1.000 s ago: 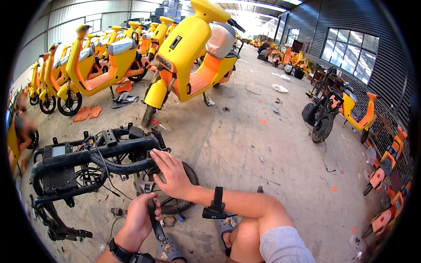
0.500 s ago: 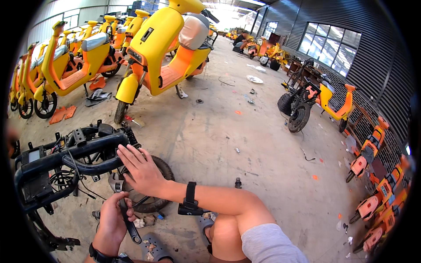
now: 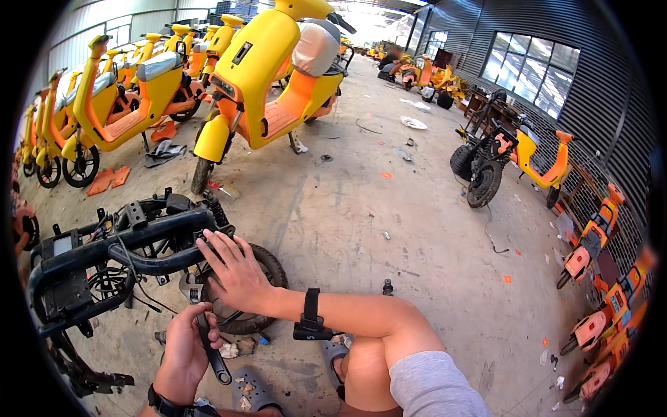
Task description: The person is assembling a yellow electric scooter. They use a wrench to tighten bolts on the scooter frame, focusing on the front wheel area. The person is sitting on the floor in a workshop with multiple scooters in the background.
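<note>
My left hand [image 3: 186, 344] is closed round the handle of a dark adjustable wrench [image 3: 217, 363]. The wrench slants upward, its jaw beside the hub area of a wheel [image 3: 279, 276]; whether the jaw grips a nut, I cannot tell. My right hand [image 3: 240, 279] lies flat with fingers stretched, fingertips at the end of a black tubular scooter frame [image 3: 156, 233] and palm over the wheel. That hand partly hides the wheel and the wrench's head. Loose cables [image 3: 111, 278] hang inside the stripped frame, which stands at the left.
A yellow scooter [image 3: 257, 90] stands ahead, with rows of similar ones at the far left. On the right are a partly stripped scooter [image 3: 484, 182] and several orange-yellow ones. A small black part [image 3: 388, 286] and scraps lie on the concrete floor. Another person [image 3: 390, 64] crouches far back.
The whole view has shifted slightly, so everything appears a little farther right. Both hands and the wrench keep nearly the same pose against the frame and wheel.
</note>
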Demonstrator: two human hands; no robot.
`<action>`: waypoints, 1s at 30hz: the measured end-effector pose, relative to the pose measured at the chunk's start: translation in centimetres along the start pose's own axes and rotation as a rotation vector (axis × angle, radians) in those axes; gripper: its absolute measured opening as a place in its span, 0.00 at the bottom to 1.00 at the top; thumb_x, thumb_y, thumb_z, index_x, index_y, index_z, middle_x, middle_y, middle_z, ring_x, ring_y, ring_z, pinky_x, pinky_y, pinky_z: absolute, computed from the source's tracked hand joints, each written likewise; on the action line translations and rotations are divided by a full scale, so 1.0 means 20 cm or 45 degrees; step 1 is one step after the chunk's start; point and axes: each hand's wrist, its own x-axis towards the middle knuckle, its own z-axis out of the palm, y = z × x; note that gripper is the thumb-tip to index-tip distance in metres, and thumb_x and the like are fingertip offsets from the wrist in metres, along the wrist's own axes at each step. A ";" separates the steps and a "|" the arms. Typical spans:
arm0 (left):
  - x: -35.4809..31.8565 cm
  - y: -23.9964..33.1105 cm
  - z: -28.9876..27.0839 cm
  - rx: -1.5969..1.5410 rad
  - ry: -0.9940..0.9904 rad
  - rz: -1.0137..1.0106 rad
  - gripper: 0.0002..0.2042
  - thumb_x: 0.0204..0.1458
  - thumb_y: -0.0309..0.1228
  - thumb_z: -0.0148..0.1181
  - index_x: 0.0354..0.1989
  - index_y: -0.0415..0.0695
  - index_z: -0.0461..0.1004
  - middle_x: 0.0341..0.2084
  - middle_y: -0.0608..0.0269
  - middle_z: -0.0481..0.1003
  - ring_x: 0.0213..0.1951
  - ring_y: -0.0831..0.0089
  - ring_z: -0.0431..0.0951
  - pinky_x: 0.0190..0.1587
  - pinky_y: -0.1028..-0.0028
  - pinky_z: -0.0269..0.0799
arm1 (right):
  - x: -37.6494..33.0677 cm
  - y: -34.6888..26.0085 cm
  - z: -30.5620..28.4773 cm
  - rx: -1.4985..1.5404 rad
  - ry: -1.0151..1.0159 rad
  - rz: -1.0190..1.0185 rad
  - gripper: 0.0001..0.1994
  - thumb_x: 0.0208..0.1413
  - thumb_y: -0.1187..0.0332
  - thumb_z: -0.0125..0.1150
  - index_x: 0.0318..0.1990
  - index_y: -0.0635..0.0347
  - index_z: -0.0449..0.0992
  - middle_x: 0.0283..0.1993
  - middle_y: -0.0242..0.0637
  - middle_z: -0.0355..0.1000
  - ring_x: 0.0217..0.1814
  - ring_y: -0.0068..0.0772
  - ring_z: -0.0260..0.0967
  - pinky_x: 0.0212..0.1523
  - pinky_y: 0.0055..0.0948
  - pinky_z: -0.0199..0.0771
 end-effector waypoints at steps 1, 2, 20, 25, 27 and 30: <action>0.00 0.00 0.00 -0.005 0.005 -0.002 0.09 0.55 0.33 0.53 0.39 0.41 0.69 0.22 0.65 0.69 0.20 0.74 0.65 0.23 0.74 0.59 | 0.00 0.00 0.00 0.004 0.008 -0.001 0.39 0.47 0.68 0.60 0.68 0.62 0.53 0.70 0.50 0.48 0.72 0.48 0.47 0.68 0.48 0.45; 0.00 0.00 -0.01 -0.011 0.011 -0.002 0.09 0.55 0.32 0.53 0.39 0.41 0.69 0.22 0.65 0.69 0.20 0.74 0.65 0.22 0.74 0.59 | 0.00 0.00 0.00 0.009 0.018 -0.005 0.38 0.47 0.68 0.60 0.68 0.62 0.53 0.70 0.50 0.49 0.72 0.48 0.47 0.68 0.48 0.46; -0.02 0.01 0.01 0.022 -0.023 0.007 0.08 0.57 0.33 0.51 0.38 0.43 0.69 0.23 0.66 0.69 0.21 0.75 0.65 0.24 0.75 0.60 | 0.00 0.00 -0.05 0.008 -0.053 -0.042 0.34 0.47 0.69 0.58 0.64 0.68 0.59 0.72 0.46 0.48 0.72 0.46 0.45 0.69 0.47 0.44; -0.02 0.01 0.00 0.044 -0.037 0.011 0.08 0.58 0.34 0.49 0.39 0.44 0.68 0.23 0.67 0.68 0.21 0.76 0.64 0.24 0.76 0.60 | 0.01 0.00 -0.05 0.018 -0.049 -0.049 0.34 0.48 0.68 0.60 0.65 0.66 0.59 0.72 0.42 0.49 0.72 0.44 0.47 0.69 0.47 0.45; -0.03 0.01 0.01 0.043 -0.027 0.003 0.08 0.58 0.34 0.49 0.39 0.44 0.68 0.23 0.67 0.68 0.21 0.76 0.64 0.24 0.76 0.60 | 0.01 0.00 -0.05 0.033 -0.049 -0.066 0.33 0.48 0.68 0.58 0.63 0.69 0.60 0.72 0.43 0.49 0.72 0.44 0.46 0.69 0.46 0.44; -0.03 0.01 0.01 0.039 -0.024 -0.003 0.08 0.58 0.34 0.49 0.39 0.44 0.68 0.23 0.67 0.68 0.22 0.76 0.64 0.25 0.76 0.60 | 0.01 0.01 -0.06 0.037 -0.054 -0.082 0.32 0.49 0.68 0.57 0.62 0.71 0.61 0.72 0.43 0.49 0.72 0.44 0.46 0.69 0.46 0.44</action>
